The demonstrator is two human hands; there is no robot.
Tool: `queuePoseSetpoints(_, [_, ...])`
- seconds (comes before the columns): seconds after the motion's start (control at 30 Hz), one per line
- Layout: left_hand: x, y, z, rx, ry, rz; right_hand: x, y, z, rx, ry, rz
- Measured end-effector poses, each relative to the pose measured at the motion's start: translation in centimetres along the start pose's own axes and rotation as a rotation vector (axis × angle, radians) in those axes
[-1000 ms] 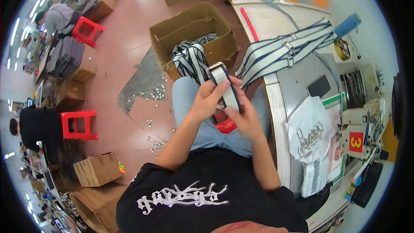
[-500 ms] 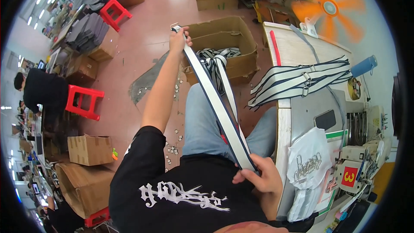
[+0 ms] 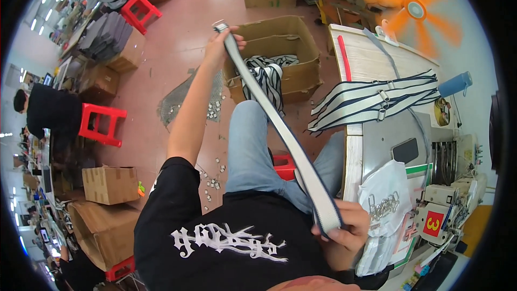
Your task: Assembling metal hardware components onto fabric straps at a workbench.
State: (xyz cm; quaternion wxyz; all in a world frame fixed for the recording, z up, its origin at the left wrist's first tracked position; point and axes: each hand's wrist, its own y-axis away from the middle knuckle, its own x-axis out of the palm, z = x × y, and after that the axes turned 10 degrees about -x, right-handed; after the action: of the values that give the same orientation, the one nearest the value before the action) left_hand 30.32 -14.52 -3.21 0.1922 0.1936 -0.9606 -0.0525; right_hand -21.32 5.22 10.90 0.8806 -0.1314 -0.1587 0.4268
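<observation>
A white webbing strap (image 3: 292, 148) with dark navy edges stretches diagonally across my lap. Up at its far end, my left hand (image 3: 219, 44) grips it beside a small metal buckle (image 3: 218, 25). My right hand (image 3: 347, 230) pinches the near end close to my body, thumb on top of the webbing. Beyond my knees, a heap of similar striped straps (image 3: 264, 78) hangs over the near side of an open cardboard box (image 3: 307, 78). Several more straps with metal buckles (image 3: 377, 99) lie bundled across the table to my right.
On the right-hand table (image 3: 353, 161) are a phone (image 3: 405, 150), a white plastic bag with metal rings (image 3: 385, 191), a blue bottle (image 3: 455, 83) and a sewing machine (image 3: 439, 210). An orange fan (image 3: 416, 8) spins behind. Red stools (image 3: 103, 124), boxes (image 3: 110, 185) and co-workers are at left.
My right hand has moved right and slightly down with the strap's near end. The left hand has shifted a little up and left. The strap's hanging second length no longer shows beside it.
</observation>
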Motion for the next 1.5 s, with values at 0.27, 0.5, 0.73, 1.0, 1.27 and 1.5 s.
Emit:
queuePoseSetpoints(0.27, [9.6,8.2,-2.1,-0.096,-0.097,0.478,1.5,-7.0,-1.6,0.223,0.107,-0.066])
queuePoseSetpoints(0.5, [14.8,15.8,2.6,-0.14,-0.035,0.844,-0.3,-11.7,-6.6,0.121,0.045,-0.226])
queuePoseSetpoints(0.73, [16.3,21.4,4.3,-0.202,-0.136,0.564,-1.2,-12.3,-10.0,0.047,0.081,-0.359])
queuePoseSetpoints(1.0, [17.6,20.0,5.3,-0.144,0.079,0.358,-1.3,-10.3,-12.0,0.162,-0.014,-0.342])
queuePoseSetpoints(1.27, [13.7,10.7,-1.1,0.105,0.242,0.156,-0.9,-2.3,-13.3,0.389,0.007,-0.275])
queuePoseSetpoints(1.5, [8.2,4.2,-4.8,0.184,0.183,0.023,-0.2,5.2,-13.1,0.517,-0.164,-0.336])
